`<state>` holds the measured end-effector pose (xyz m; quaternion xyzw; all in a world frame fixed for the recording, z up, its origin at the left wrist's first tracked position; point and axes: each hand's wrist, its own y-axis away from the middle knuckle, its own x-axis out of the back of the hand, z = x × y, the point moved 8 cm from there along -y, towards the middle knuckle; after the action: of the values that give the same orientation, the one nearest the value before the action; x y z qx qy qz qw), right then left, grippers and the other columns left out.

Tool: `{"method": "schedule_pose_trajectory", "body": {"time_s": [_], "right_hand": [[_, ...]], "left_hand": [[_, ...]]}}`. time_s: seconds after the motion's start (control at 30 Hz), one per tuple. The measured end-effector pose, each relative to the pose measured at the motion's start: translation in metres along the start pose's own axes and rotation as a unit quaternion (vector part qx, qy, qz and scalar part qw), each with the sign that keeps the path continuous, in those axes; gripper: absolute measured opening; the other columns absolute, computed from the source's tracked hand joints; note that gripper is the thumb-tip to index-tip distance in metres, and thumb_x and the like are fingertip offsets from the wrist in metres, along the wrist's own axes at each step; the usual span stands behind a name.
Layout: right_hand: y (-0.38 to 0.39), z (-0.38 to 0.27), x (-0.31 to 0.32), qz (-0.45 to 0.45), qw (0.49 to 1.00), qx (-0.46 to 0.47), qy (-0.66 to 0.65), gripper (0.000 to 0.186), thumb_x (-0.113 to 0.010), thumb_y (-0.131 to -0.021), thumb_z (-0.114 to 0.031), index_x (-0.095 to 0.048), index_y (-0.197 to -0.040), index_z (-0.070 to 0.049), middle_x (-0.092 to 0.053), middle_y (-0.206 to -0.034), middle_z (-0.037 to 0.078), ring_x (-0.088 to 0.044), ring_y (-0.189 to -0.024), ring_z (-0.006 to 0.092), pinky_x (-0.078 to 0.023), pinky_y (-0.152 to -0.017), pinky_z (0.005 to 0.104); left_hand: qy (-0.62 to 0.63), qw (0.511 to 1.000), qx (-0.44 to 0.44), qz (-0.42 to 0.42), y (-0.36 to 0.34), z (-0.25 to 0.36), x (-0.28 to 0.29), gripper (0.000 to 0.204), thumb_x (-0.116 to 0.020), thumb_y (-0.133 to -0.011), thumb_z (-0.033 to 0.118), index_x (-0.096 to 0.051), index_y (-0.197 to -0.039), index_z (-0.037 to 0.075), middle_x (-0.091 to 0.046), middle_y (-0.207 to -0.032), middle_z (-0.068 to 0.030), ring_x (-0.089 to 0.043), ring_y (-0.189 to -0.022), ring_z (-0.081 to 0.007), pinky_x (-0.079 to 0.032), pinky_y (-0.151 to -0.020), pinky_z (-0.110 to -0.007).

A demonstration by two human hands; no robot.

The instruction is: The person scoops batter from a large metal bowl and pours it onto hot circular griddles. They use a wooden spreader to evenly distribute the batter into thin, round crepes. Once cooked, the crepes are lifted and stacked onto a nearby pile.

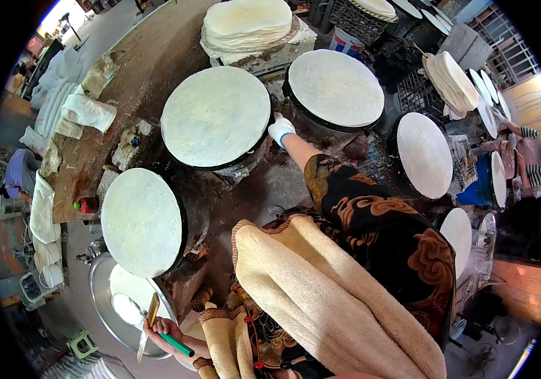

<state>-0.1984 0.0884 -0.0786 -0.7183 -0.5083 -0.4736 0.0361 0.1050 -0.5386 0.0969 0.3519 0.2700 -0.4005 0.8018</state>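
Observation:
My right hand (281,129), in a white glove, reaches forward with its fingers closed at the right edge of a round black griddle (264,147). A pale sheet of batter or flatbread (215,117) covers that griddle's top. At the lower left my bare left hand (168,333) is closed around a green-handled tool (177,345). A flat yellow-brown strip (152,310) and a thin pale blade also stick out of this hand; how they join is hidden. Below the hand is a metal basin (98,303) of white batter (122,282), with a round white ladle-like piece (127,309) in it.
More pale-covered griddles stand at the left (142,222), far right (336,88) and right (425,155). Stacked flatbreads (248,18) lie at the back; another stack (450,82) leans right. A brown curved table (81,167) runs along the left. Another person (526,155) is at the right.

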Motion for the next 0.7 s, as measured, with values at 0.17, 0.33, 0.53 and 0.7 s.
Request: {"method": "schedule_pose_trajectory", "body": {"time_s": [0.17, 0.33, 0.53, 0.7], "right_hand": [[0.029, 0.001, -0.017, -0.013, 1.000, 0.024, 0.008, 0.067, -0.048, -0.084, -0.017, -0.026, -0.147, -0.009, -0.050, -0.131, 0.025, -0.051, -0.121, 0.0360, -0.041, -0.101, 0.0406], [0.040, 0.045, -0.062, 0.012, 0.978, 0.052, -0.201, 0.042, -0.066, -0.073, -0.016, -0.058, -0.110, 0.002, -0.061, -0.082, 0.015, -0.060, -0.066, 0.0217, -0.049, -0.053, 0.0360], [0.068, 0.178, -0.115, -0.093, 0.867, -0.237, -0.429, 0.015, -0.061, -0.083, -0.021, -0.066, -0.094, -0.012, -0.066, -0.098, 0.005, -0.061, -0.084, 0.0228, -0.050, -0.069, 0.0417], [0.012, 0.279, -0.062, 0.050, 0.721, -0.368, -0.584, 0.010, -0.054, -0.090, -0.024, -0.061, -0.093, -0.017, -0.062, -0.091, 0.004, -0.056, -0.085, 0.0237, -0.049, -0.066, 0.0423]], "left_hand": [[-0.017, 1.000, 0.001, -0.021, -0.011, 0.000, -0.010, 0.026, -0.050, -0.096, 0.016, -0.044, -0.073, 0.006, -0.042, -0.057, 0.0028, -0.041, -0.044, -0.0062, -0.036, -0.033, -0.018], [-0.018, 0.999, 0.039, -0.027, -0.009, -0.008, -0.024, 0.023, -0.050, -0.096, 0.015, -0.046, -0.076, 0.005, -0.041, -0.057, 0.0030, -0.041, -0.044, -0.0061, -0.037, -0.035, -0.019], [-0.043, 0.998, 0.038, 0.013, -0.006, 0.006, 0.006, 0.019, -0.053, -0.094, 0.012, -0.053, -0.101, -0.005, -0.041, -0.055, 0.0036, -0.041, -0.042, -0.0054, -0.036, -0.033, -0.017], [-0.041, 0.997, 0.055, 0.025, -0.005, 0.011, 0.021, 0.023, -0.053, -0.093, 0.012, -0.053, -0.107, -0.006, -0.043, -0.054, 0.0037, -0.042, -0.042, -0.0049, -0.037, -0.032, -0.016]]}}
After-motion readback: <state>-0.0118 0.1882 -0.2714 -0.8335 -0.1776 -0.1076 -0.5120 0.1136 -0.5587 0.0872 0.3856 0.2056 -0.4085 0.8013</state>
